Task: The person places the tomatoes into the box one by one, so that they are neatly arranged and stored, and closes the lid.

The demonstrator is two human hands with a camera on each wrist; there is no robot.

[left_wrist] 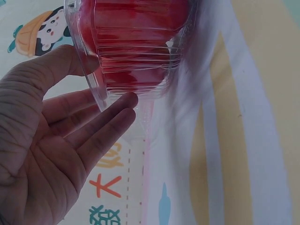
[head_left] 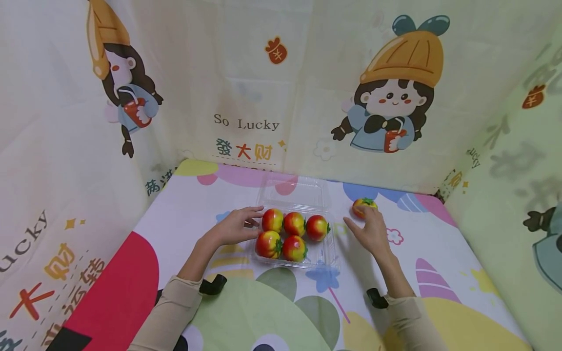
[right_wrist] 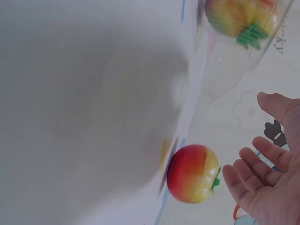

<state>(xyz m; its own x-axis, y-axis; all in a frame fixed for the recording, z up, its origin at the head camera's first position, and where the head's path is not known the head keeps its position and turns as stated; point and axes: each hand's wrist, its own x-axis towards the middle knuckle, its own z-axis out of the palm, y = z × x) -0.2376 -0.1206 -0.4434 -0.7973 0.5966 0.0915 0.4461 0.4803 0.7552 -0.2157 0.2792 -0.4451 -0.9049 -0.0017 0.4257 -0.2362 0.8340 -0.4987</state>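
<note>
A clear plastic clamshell box [head_left: 325, 251] stands on the table, with its lid [head_left: 294, 192] folded back toward the wall. Several round red-and-yellow fruits with green leafy tops sit in it, among them one fruit [head_left: 317, 227] at the right. My left hand [head_left: 230, 226] is at the box's left side, thumb by the rim and fingers loosely extended along the wall. To the right of the box lies a single matching fruit [right_wrist: 193, 173]. Over it reaches my right hand [head_left: 371, 229], fingers spread; the right wrist view shows a small gap between fingertips and fruit.
A patterned cloth covers the table [head_left: 281, 302]. Printed curtains form a back wall [head_left: 307, 97] and side walls close around it. Dark wrist mounts [head_left: 213, 284] are strapped on both forearms.
</note>
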